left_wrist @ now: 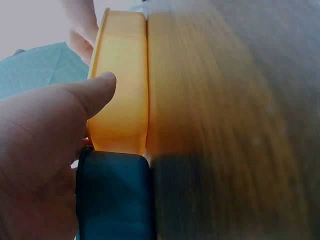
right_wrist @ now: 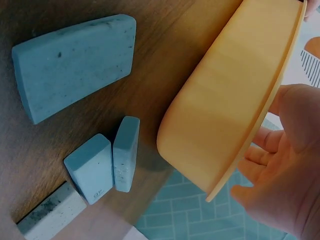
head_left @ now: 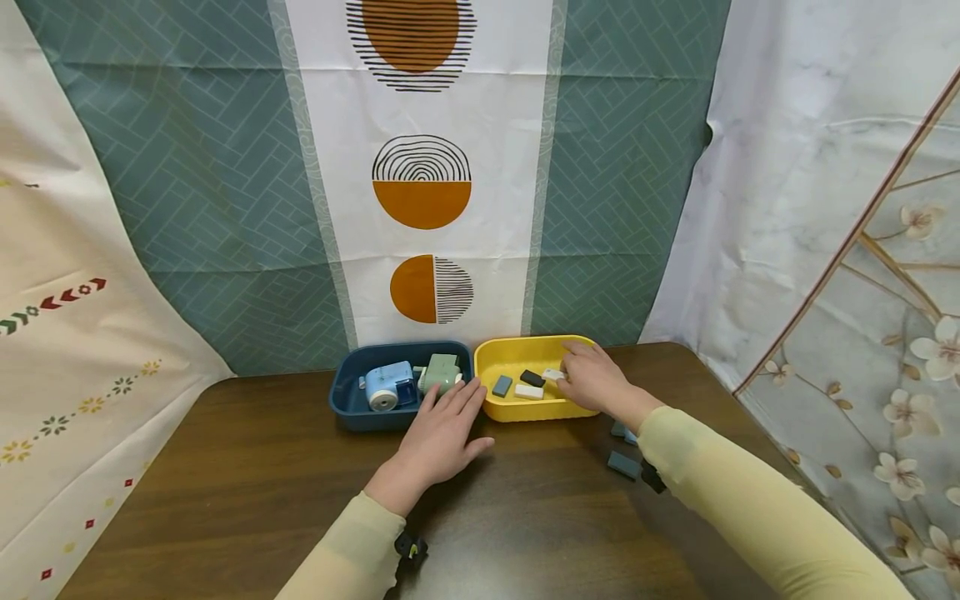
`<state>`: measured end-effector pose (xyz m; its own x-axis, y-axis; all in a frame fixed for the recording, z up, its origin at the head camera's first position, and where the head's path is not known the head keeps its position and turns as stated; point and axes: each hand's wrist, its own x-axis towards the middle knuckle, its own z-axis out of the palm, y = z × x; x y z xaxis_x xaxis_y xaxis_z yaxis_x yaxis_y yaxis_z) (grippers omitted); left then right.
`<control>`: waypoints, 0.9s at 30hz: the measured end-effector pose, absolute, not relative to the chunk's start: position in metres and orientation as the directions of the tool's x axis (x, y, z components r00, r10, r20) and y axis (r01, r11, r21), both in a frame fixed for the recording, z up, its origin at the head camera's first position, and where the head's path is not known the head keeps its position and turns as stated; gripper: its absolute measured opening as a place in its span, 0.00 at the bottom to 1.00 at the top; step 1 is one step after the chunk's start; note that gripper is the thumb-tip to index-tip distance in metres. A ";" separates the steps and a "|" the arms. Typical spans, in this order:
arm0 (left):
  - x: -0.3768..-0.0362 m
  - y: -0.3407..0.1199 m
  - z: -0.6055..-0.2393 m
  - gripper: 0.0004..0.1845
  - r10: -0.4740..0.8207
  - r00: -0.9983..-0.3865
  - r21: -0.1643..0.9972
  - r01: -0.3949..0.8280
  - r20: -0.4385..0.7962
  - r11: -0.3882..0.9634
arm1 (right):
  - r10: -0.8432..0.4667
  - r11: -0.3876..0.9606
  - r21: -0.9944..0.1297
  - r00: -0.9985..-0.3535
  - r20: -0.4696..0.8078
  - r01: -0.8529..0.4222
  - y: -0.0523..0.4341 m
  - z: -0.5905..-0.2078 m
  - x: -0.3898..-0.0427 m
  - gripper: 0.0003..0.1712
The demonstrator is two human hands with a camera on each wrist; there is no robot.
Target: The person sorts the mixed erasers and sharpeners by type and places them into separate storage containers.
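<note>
In the head view my right hand (head_left: 600, 379) reaches into the yellow bin (head_left: 540, 410), thumb and forefinger pinching the end of a white eraser (head_left: 552, 375). Beside it lie a black eraser (head_left: 533, 378), another white eraser (head_left: 528, 392) and a grey-blue eraser (head_left: 502, 386). The right wrist view shows that hand's fingers (right_wrist: 260, 152) partly behind the bin's rim; the eraser is hidden there. My left hand (head_left: 444, 433), fingers straight, rests at the adjoining rims of the yellow bin and the navy bin (head_left: 372, 423).
The navy bin holds a light blue pencil sharpener (head_left: 388, 385) and a green one (head_left: 441, 372). Right of the yellow bin, a dark eraser (head_left: 624, 465) lies on the brown table (head_left: 247, 483), with several more erasers partly behind the right forearm. Patterned cloth hangs behind both bins.
</note>
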<state>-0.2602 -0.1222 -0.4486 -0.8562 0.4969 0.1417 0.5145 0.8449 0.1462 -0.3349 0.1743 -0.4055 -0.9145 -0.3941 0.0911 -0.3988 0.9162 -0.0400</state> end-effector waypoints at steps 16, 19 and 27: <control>-0.260 -0.122 -0.449 0.45 0.494 -0.857 0.128 0.511 0.143 0.850 | -0.394 0.916 -0.048 -0.915 0.084 -0.399 0.172 -0.408 -0.337 0.20; -0.260 -0.122 -0.449 0.46 0.493 -0.858 0.129 0.510 0.142 0.851 | -0.391 0.917 -0.046 -0.916 0.091 -0.396 0.173 -0.409 -0.336 0.26; -0.261 -0.123 -0.448 0.47 0.489 -0.864 0.136 0.502 0.122 0.854 | -0.395 0.915 -0.033 -0.909 0.133 -0.402 0.177 -0.405 -0.328 0.29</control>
<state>-0.2611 -0.1233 -0.4484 -0.8638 0.4888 0.1218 0.5024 0.8538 0.1364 -0.3284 0.1766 -0.4050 -0.9089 -0.3950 0.1335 -0.4024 0.9149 -0.0327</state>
